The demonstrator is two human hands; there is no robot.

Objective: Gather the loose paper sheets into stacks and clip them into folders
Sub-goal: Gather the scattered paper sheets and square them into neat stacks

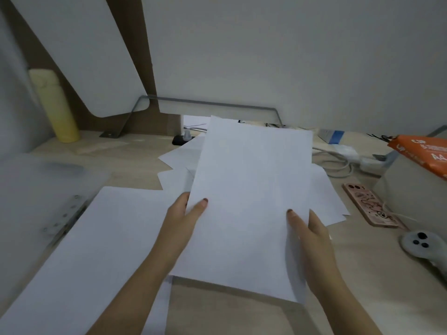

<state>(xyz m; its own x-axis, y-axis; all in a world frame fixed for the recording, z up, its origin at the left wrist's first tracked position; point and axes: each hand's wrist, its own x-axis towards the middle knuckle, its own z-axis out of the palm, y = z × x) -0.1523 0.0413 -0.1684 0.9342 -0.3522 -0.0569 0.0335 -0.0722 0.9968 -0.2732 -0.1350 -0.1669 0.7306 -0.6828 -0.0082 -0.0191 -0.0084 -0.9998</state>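
I hold a stack of white paper sheets (249, 201) lifted above the desk, tilted toward me. My left hand (183, 213) grips its left edge with the thumb on top. On the right edge my right hand (307, 228) grips the same way. Under and behind the held stack lie several loose white sheets (179, 158), fanned out on the desk. A second white stack (96, 250) rests flat at the lower left. A translucent folder (36, 189) with a metal clip strip lies at the far left.
A yellow bottle (58, 105) stands at the back left. At the right are a pink phone (372, 206), a white controller (420, 243), white cables and a charger (343, 153), and an orange paper ream pack (425, 153). A white partition wall rises behind the desk.
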